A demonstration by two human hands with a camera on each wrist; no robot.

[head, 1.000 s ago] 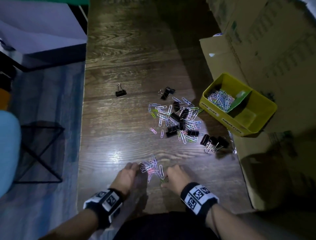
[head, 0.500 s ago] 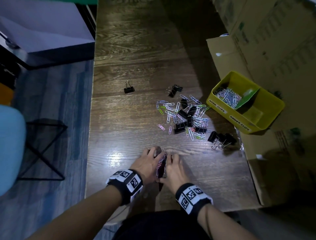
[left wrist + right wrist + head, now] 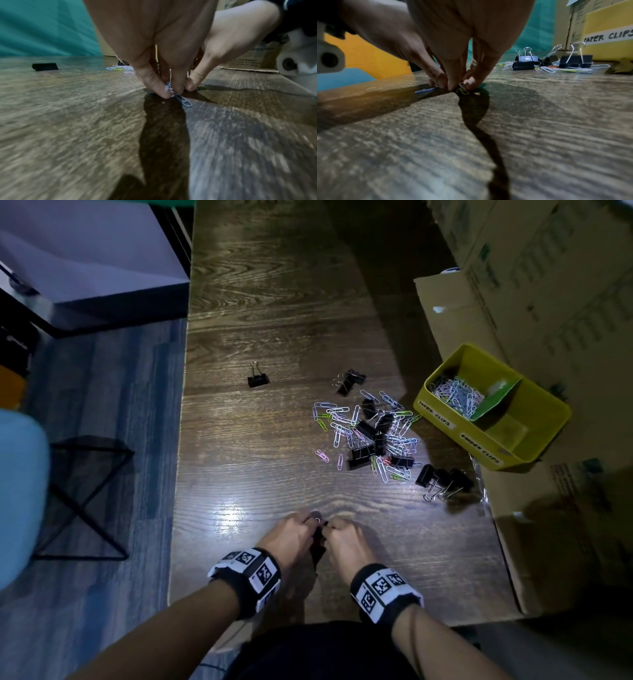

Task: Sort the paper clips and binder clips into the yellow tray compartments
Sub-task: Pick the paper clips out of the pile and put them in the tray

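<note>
Both hands have closed together since a second ago: our left hand (image 3: 294,534) and right hand (image 3: 346,539) now pinch the gathered paper clips (image 3: 178,94) near us; next, the tray (image 3: 534,451) far right.

The hands (image 3: 320,534) hide most of the gathered paper clips (image 3: 181,98) near the table's near edge; their count cannot be determined. The table (image 3: 68,135) foreground is blurred.
</note>
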